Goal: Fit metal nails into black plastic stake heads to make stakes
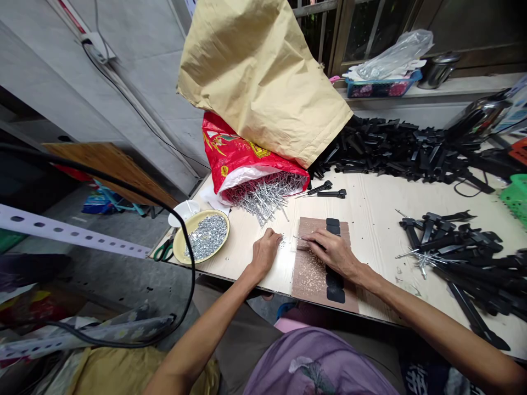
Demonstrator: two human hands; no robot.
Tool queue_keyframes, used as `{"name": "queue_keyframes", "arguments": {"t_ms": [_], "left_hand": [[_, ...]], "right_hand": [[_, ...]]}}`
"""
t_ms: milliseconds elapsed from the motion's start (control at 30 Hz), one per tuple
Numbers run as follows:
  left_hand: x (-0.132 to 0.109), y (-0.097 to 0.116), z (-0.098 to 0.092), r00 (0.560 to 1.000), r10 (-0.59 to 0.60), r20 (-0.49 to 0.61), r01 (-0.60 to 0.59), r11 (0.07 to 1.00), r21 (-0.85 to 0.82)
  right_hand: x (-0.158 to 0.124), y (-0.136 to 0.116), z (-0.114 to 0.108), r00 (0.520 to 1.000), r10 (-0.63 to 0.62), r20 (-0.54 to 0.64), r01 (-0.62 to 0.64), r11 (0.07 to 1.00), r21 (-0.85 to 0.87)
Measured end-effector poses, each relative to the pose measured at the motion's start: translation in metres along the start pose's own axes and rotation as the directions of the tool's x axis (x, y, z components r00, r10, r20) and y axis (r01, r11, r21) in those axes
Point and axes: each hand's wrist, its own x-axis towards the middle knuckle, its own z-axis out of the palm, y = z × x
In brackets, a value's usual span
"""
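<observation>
My left hand [265, 253] is over the pale tabletop, its fingertips pinched beside a few tiny metal pieces [282, 241]. Whatever sits between those fingers is too small to make out. My right hand [331, 249] is closed on a thin metal rod [298, 237] that points left toward the tiny pieces. Below it lies a brown board [307, 274] dusted with light crumbs, with a row of black pads [335, 295] along it. To the left, a yellow bowl [224, 241] holds many small shiny metal pieces.
A red bag [230, 151] spills metal rods [263, 204] at the back, under a tan sack [263, 71]. Black plastic parts [395, 145] are heaped at the back right, and more [448, 241] lie at right. Green-handled scissors [163, 250] rest by the bowl. A black cable [190, 241] hangs at left.
</observation>
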Motion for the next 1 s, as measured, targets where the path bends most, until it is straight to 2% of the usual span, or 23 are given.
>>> {"name": "queue_keyframes", "arguments": {"t_ms": [100, 167, 200, 267, 333, 367, 400, 467, 600, 733, 867, 1000], "left_hand": [[0.001, 0.004, -0.005, 0.997, -0.06, -0.052, 0.05, 0.984, -0.172], [0.002, 0.011, -0.011, 0.979, -0.184, -0.084, 0.134, 0.902, -0.411], [0.003, 0.015, -0.013, 0.962, -0.267, -0.054, 0.192, 0.806, -0.56], [0.003, 0.027, -0.018, 0.915, -0.388, 0.112, 0.31, 0.494, -0.812], [0.003, 0.04, -0.021, 0.879, -0.382, 0.285, 0.37, 0.168, -0.914], [0.003, 0.047, -0.022, 0.874, -0.356, 0.33, 0.372, 0.053, -0.927], [0.003, 0.052, -0.023, 0.874, -0.334, 0.353, 0.365, -0.027, -0.931], [0.004, 0.062, -0.023, 0.878, -0.309, 0.366, 0.348, -0.113, -0.931], [0.006, 0.072, -0.024, 0.876, -0.304, 0.374, 0.337, -0.17, -0.926], [0.008, 0.078, -0.022, 0.879, -0.325, 0.35, 0.314, -0.159, -0.936], [0.01, 0.084, -0.019, 0.895, -0.368, 0.254, 0.239, -0.087, -0.967], [0.011, 0.086, -0.018, 0.912, -0.371, 0.174, 0.205, 0.046, -0.978]], "right_hand": [[0.0, -0.004, -0.003, 1.0, 0.021, -0.022, -0.021, 1.0, -0.007], [0.002, -0.009, -0.004, 0.998, 0.04, -0.049, -0.041, 0.999, -0.018], [0.003, -0.011, -0.004, 0.997, 0.046, -0.061, -0.047, 0.999, -0.025], [0.006, -0.016, -0.005, 0.995, 0.051, -0.084, -0.055, 0.997, -0.047], [0.01, -0.02, -0.007, 0.993, 0.057, -0.106, -0.067, 0.993, -0.093], [0.012, -0.022, -0.008, 0.991, 0.063, -0.115, -0.077, 0.989, -0.126], [0.013, -0.024, -0.009, 0.99, 0.069, -0.12, -0.088, 0.983, -0.162], [0.015, -0.028, -0.012, 0.989, 0.081, -0.12, -0.109, 0.964, -0.241], [0.015, -0.031, -0.018, 0.99, 0.082, -0.115, -0.119, 0.924, -0.365], [0.013, -0.032, -0.021, 0.99, 0.074, -0.123, -0.122, 0.886, -0.446], [0.01, -0.032, -0.018, 0.987, 0.046, -0.155, -0.119, 0.856, -0.503], [0.007, -0.032, -0.016, 0.984, 0.037, -0.175, -0.126, 0.837, -0.533]]}}
